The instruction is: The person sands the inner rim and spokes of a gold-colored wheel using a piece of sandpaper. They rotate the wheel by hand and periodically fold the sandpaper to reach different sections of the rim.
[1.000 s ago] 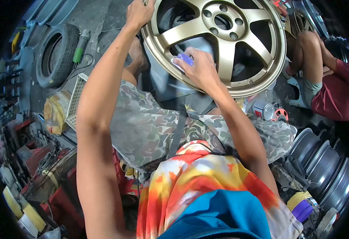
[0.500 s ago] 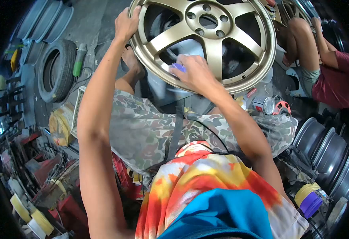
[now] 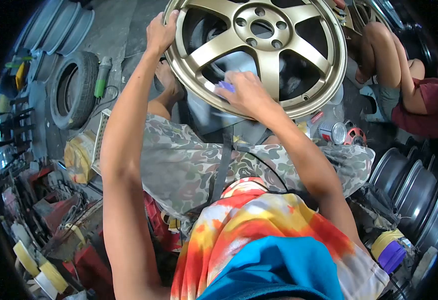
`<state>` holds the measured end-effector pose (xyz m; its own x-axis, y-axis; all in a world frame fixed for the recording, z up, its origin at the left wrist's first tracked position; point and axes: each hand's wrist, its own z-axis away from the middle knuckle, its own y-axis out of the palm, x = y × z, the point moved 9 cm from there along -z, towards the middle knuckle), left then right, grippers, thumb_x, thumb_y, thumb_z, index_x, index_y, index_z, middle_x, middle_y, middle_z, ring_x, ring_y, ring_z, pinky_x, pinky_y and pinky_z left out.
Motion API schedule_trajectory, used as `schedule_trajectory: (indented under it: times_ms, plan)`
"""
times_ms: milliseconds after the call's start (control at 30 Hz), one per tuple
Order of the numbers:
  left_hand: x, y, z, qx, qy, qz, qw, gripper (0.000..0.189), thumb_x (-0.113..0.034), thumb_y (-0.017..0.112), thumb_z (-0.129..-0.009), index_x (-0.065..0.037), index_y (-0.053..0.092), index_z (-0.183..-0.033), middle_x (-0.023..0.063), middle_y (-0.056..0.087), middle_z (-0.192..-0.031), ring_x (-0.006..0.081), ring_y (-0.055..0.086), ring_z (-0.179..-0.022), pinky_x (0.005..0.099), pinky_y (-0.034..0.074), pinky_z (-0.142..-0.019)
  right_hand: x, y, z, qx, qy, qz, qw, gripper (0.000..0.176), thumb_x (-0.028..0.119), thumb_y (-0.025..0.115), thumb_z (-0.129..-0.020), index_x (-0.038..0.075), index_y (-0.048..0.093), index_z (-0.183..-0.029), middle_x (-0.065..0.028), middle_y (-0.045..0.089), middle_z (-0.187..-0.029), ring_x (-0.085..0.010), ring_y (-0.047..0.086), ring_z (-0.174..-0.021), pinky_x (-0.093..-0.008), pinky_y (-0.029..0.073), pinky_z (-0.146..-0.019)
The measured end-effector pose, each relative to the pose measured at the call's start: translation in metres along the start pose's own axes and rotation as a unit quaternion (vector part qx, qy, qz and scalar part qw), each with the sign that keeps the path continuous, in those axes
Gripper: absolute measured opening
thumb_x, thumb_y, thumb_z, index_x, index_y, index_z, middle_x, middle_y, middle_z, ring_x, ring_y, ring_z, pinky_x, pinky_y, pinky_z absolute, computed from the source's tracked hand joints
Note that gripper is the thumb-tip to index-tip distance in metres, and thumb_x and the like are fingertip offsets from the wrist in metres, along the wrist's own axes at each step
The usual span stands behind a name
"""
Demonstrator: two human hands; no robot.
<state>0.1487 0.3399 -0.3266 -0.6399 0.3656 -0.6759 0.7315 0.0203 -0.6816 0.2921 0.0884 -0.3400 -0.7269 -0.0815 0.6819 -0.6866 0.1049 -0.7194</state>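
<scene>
A gold alloy wheel rim with several spokes stands tilted in front of my knees, its outer face towards me. My left hand is closed round its upper left edge. My right hand pinches a small purple piece, perhaps folded sandpaper, against the lower left part of the rim's lip. Fingers hide most of that piece. Camouflage cloth covers my lap below the rim.
Left of me lie a tyre and a green power tool with a cord. A co-worker sits at the right. A metal can stands by my right knee, near stacked dark rims. Cluttered tools fill the lower left.
My hands and the gold rim keep nearly the same places; the purple piece shifts very slightly. The co-worker's legs and arm have moved a little. The view has shifted slightly.
</scene>
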Motion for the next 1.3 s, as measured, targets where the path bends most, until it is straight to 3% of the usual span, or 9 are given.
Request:
schedule_trajectory:
  times_ms: [67, 233, 300, 667, 733, 800, 967, 1200, 1300]
  plan:
    - [0.005, 0.006, 0.001, 0.023, -0.015, -0.016, 0.999, 0.058, -0.055, 0.056, -0.099, -0.006, 0.068, -0.128, 0.0284, 0.069, -0.12, 0.0467, 0.062, -0.12, 0.0474, 0.047, -0.102, -0.002, -0.001, 0.003, -0.004, 0.006, 0.008, 1.0, 0.037, 0.032, 0.075, -0.091, -0.003, 0.065, -0.094, -0.0279, 0.066, -0.089, -0.0495, 0.06, -0.091, -0.0548, 0.047, -0.083]
    - [0.019, 0.01, -0.004, 0.019, -0.009, -0.025, 0.999, 0.056, -0.052, 0.056, -0.1, -0.004, 0.069, -0.126, 0.0275, 0.07, -0.121, 0.0459, 0.063, -0.12, 0.0472, 0.048, -0.102, -0.001, 0.006, -0.014, 0.033, 0.085, -0.019, 0.996, 0.031, 0.028, 0.074, -0.089, -0.002, 0.069, -0.094, -0.0297, 0.069, -0.095, -0.0494, 0.064, -0.097, -0.0553, 0.05, -0.088]
    - [0.006, 0.004, 0.004, -0.042, 0.054, 0.009, 0.998, 0.046, -0.041, 0.055, -0.102, 0.0, 0.068, -0.118, 0.028, 0.067, -0.12, 0.0477, 0.059, -0.118, 0.0504, 0.047, -0.098, -0.004, 0.0, -0.007, 0.043, 0.08, -0.001, 0.996, 0.031, 0.028, 0.074, -0.089, -0.003, 0.069, -0.093, -0.0303, 0.069, -0.095, -0.0501, 0.065, -0.096, -0.0553, 0.05, -0.087]
    - [0.01, 0.01, 0.002, -0.048, 0.05, -0.001, 0.998, 0.045, -0.041, 0.054, -0.102, -0.001, 0.067, -0.117, 0.028, 0.067, -0.118, 0.0485, 0.059, -0.115, 0.0516, 0.047, -0.097, 0.002, -0.003, -0.011, 0.063, 0.097, -0.008, 0.993, 0.035, 0.03, 0.074, -0.09, -0.004, 0.069, -0.089, -0.0308, 0.069, -0.091, -0.0501, 0.064, -0.094, -0.0548, 0.05, -0.088]
    - [0.007, 0.013, -0.001, -0.03, 0.057, 0.003, 0.998, 0.045, -0.042, 0.053, -0.103, -0.001, 0.067, -0.117, 0.0285, 0.066, -0.119, 0.0487, 0.058, -0.116, 0.0519, 0.047, -0.098, 0.002, 0.002, -0.017, 0.016, 0.07, -0.005, 0.997, 0.035, 0.031, 0.074, -0.091, -0.004, 0.069, -0.089, -0.0307, 0.069, -0.089, -0.0501, 0.064, -0.094, -0.0543, 0.049, -0.089]
    - [0.005, 0.007, 0.005, -0.034, 0.032, 0.021, 0.999, 0.044, -0.041, 0.053, -0.103, -0.001, 0.067, -0.116, 0.0285, 0.066, -0.119, 0.0487, 0.058, -0.117, 0.0522, 0.047, -0.098, 0.007, 0.006, -0.017, 0.079, 0.122, -0.018, 0.989, 0.036, 0.031, 0.074, -0.091, -0.004, 0.069, -0.091, -0.0304, 0.069, -0.089, -0.05, 0.063, -0.095, -0.0538, 0.049, -0.09]
    - [0.006, 0.012, 0.004, -0.021, 0.037, 0.019, 0.999, 0.044, -0.041, 0.054, -0.103, -0.002, 0.067, -0.115, 0.0286, 0.067, -0.116, 0.0495, 0.058, -0.114, 0.0532, 0.047, -0.097, 0.003, -0.001, -0.017, 0.009, 0.05, -0.008, 0.999, 0.034, 0.029, 0.074, -0.09, -0.005, 0.069, -0.086, -0.0303, 0.068, -0.084, -0.051, 0.065, -0.086, -0.0545, 0.051, -0.08]
    - [0.016, 0.015, 0.002, -0.042, 0.045, 0.007, 0.998, 0.043, -0.042, 0.055, -0.103, -0.002, 0.066, -0.116, 0.0294, 0.066, -0.114, 0.0506, 0.058, -0.113, 0.0546, 0.047, -0.095, 0.006, -0.006, -0.015, 0.054, 0.061, -0.014, 0.997, 0.033, 0.027, 0.074, -0.088, -0.005, 0.068, -0.084, -0.0303, 0.067, -0.081, -0.0518, 0.065, -0.084, -0.0543, 0.051, -0.079]
    - [0.01, 0.014, -0.001, -0.036, 0.077, -0.003, 0.996, 0.043, -0.041, 0.055, -0.102, -0.002, 0.066, -0.116, 0.0297, 0.066, -0.114, 0.051, 0.058, -0.113, 0.0547, 0.047, -0.095, 0.006, 0.002, -0.02, 0.023, 0.044, -0.024, 0.998, 0.034, 0.028, 0.074, -0.089, -0.005, 0.067, -0.084, -0.0295, 0.067, -0.081, -0.0519, 0.064, -0.083, -0.0547, 0.051, -0.08]
